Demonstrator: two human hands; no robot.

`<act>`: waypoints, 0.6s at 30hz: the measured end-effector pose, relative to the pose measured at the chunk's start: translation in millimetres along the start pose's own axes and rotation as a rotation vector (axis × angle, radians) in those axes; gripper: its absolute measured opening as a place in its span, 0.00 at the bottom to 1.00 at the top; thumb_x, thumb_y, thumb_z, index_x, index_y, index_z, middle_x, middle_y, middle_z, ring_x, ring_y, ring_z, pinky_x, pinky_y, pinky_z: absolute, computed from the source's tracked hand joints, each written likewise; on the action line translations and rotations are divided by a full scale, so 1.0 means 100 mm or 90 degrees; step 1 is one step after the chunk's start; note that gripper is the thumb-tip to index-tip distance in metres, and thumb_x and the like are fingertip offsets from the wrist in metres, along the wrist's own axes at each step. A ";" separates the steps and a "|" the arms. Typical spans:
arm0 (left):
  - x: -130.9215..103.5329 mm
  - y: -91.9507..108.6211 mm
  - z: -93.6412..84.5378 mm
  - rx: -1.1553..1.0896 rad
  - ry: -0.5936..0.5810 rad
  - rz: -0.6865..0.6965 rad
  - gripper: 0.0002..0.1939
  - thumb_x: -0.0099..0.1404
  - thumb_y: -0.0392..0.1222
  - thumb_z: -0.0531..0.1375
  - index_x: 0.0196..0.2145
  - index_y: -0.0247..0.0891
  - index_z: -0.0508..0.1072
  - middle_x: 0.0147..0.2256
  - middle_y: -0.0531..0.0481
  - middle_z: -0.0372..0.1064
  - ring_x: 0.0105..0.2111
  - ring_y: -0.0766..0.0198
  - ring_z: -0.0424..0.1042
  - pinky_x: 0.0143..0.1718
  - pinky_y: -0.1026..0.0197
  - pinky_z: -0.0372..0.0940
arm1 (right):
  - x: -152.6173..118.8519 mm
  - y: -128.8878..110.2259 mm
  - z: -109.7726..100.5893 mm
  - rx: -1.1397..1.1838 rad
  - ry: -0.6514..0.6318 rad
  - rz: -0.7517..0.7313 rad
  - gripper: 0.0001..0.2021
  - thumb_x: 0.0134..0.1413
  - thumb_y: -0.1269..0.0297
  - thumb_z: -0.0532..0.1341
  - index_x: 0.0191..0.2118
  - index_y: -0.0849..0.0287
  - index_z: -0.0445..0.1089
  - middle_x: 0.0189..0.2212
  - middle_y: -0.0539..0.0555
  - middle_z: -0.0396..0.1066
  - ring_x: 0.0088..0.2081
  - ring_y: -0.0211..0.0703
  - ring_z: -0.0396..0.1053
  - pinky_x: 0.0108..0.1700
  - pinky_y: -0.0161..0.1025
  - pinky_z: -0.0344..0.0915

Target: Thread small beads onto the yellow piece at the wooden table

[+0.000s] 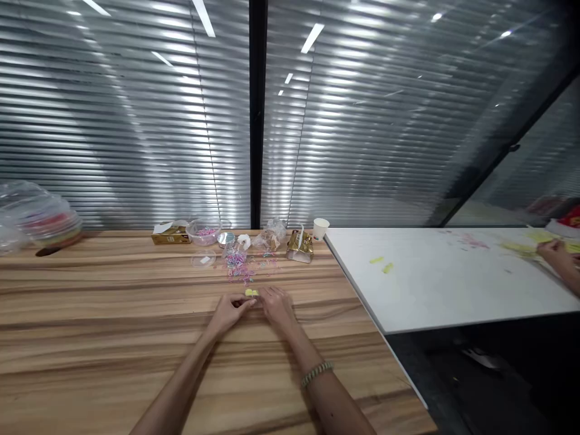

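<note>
— Where did the person's hands rest?

— Both lay on the long striped wooden table (113, 314), meeting at a small yellow-green piece (251, 292). The left hand (229, 313) touched that piece from its left, the fingers (244, 304) curled in and pinching its edge. The right hand (277, 305) came at it from the other side, its fingers (264, 297) bent down on the piece as well. A pale beaded bracelet (317, 373) circled the right wrist.

— And the piece itself?

— It sat on the table between the two sets of fingertips, too small to make out its shape.

— What stood beyond the piece?

— Just behind it lay a scatter of tiny pink and purple bits (242, 273), and behind those a clear plastic jar (235, 255) holding more. To the left of the jar stood a clear round bowl (205, 231) and a flat golden box (171, 235); to its right, a crumpled golden foil bag (300, 246) and a white paper cup (321, 228).

— Anyone else about?

— Far right of the piece, another person's hand (558, 254) rested on a white table (453, 290), among yellow scraps.
</note>
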State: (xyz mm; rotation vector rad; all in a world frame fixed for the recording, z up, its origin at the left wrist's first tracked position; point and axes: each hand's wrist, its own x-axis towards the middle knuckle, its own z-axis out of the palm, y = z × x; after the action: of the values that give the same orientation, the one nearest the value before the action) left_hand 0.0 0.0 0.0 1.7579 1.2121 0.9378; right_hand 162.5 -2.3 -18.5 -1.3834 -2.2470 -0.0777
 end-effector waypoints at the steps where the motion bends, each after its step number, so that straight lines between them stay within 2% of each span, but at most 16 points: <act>1: 0.00 0.01 0.01 -0.001 -0.001 0.006 0.15 0.56 0.50 0.58 0.21 0.35 0.75 0.22 0.49 0.72 0.25 0.61 0.67 0.28 0.63 0.60 | 0.00 -0.01 -0.01 -0.003 -0.004 0.015 0.06 0.58 0.69 0.54 0.33 0.59 0.67 0.29 0.53 0.70 0.33 0.40 0.66 0.33 0.34 0.53; 5: -0.02 0.03 0.06 0.032 0.036 0.029 0.18 0.59 0.50 0.55 0.19 0.36 0.71 0.20 0.51 0.67 0.23 0.63 0.64 0.27 0.64 0.57 | 0.01 -0.03 -0.04 -0.003 -0.021 0.061 0.09 0.59 0.69 0.51 0.33 0.59 0.67 0.29 0.53 0.72 0.32 0.39 0.67 0.34 0.34 0.54; 9: -0.05 0.04 0.12 0.108 0.175 0.087 0.14 0.59 0.47 0.55 0.22 0.39 0.71 0.24 0.50 0.67 0.28 0.60 0.64 0.33 0.62 0.59 | 0.01 -0.05 -0.06 -0.002 -0.025 0.089 0.11 0.61 0.66 0.48 0.34 0.59 0.67 0.29 0.54 0.72 0.32 0.39 0.68 0.36 0.35 0.54; 11: -0.08 0.05 0.16 0.128 0.201 0.137 0.12 0.59 0.45 0.56 0.22 0.40 0.71 0.25 0.48 0.67 0.30 0.59 0.64 0.37 0.60 0.59 | 0.01 -0.05 -0.05 -0.006 -0.026 0.097 0.11 0.61 0.66 0.48 0.34 0.59 0.67 0.29 0.54 0.72 0.32 0.39 0.68 0.37 0.35 0.53; 15: -0.13 0.08 0.22 0.084 0.122 0.201 0.07 0.58 0.43 0.57 0.27 0.41 0.73 0.27 0.46 0.68 0.35 0.56 0.65 0.43 0.56 0.59 | 0.00 -0.05 -0.04 -0.019 -0.017 0.114 0.11 0.61 0.66 0.48 0.36 0.59 0.67 0.28 0.54 0.72 0.31 0.40 0.68 0.37 0.35 0.52; 18: -0.15 0.11 0.24 0.006 0.068 0.187 0.06 0.56 0.44 0.59 0.27 0.42 0.75 0.31 0.44 0.71 0.38 0.54 0.67 0.46 0.54 0.59 | 0.00 -0.04 -0.03 -0.028 -0.026 0.129 0.11 0.60 0.67 0.48 0.36 0.59 0.68 0.27 0.54 0.72 0.31 0.40 0.67 0.36 0.34 0.52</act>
State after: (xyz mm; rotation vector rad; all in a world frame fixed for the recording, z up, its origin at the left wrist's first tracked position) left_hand 21.3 -21.2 -2.2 1.9499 1.0410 1.2110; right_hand 160.6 -4.7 -15.0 -1.6414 -2.1371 -0.0303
